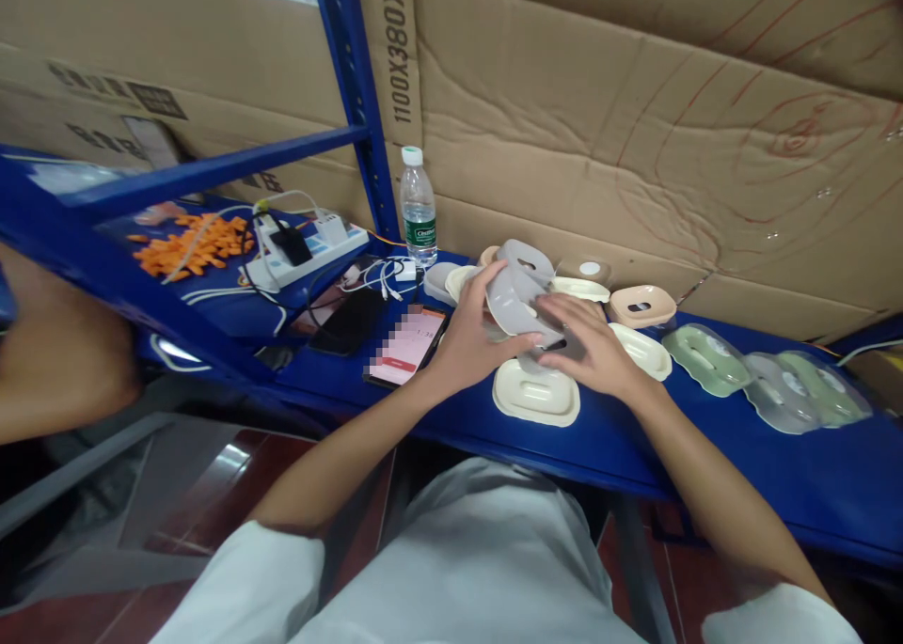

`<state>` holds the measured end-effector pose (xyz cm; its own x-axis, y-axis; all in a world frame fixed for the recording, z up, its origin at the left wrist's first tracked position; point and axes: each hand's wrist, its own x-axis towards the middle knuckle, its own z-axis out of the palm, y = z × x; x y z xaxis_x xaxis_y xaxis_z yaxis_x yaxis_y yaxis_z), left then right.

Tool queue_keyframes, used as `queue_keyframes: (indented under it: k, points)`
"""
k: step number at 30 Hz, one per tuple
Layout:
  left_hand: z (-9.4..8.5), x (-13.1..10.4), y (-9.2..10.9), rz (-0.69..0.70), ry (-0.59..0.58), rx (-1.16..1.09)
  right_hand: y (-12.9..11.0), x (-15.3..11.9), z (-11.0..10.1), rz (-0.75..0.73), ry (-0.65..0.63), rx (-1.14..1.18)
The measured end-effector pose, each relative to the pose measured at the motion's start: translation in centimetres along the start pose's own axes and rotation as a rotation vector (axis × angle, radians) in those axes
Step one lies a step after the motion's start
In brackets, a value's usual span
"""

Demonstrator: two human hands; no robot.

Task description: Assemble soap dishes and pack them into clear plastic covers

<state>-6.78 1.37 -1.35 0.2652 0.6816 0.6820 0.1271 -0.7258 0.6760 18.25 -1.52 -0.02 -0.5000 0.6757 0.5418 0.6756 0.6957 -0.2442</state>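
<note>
Above the blue shelf I hold a grey plastic soap dish (514, 298), tilted, with a slot in its raised upper part. My left hand (471, 338) is wrapped round its left side, thumb along the lower edge. The fingers of my right hand (591, 345) press on its right side, slightly blurred. Beneath both hands, a cream soap dish piece (536, 393) lies on the shelf. Another cream piece (641, 351) rests to the right, near a peach soap dish (641, 306). Part of the grey dish is hidden by my fingers.
Green clear-covered dishes (707, 360) and a grey one (783, 392) lie at right. A water bottle (419, 210), a phone (405, 345), a power strip (310, 257) and orange pieces (194, 244) are leftward. Cardboard (564, 108) stands behind; another person's arm (63, 353) shows at left.
</note>
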Motion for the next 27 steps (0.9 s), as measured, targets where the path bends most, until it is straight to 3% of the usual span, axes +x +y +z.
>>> queue_keyframes:
  k: [5, 13, 19, 27]
  points:
    - [0.3, -0.8, 2.3, -0.02, -0.063, 0.091, -1.7, -1.4, 0.7, 0.032, 0.022, 0.161]
    - [0.0, -1.5, 1.1, -0.088, -0.065, 0.009, -1.1, -1.7, 1.2, 0.098, 0.064, 0.272]
    - [-0.2, -2.6, 1.3, -0.121, -0.1, 0.065, -0.8, -2.2, 0.4, 0.185, 0.228, 0.125]
    - [0.7, -3.9, 0.2, -0.072, -0.115, 0.345, 0.1, -2.2, 0.0, 0.114, 0.322, -0.087]
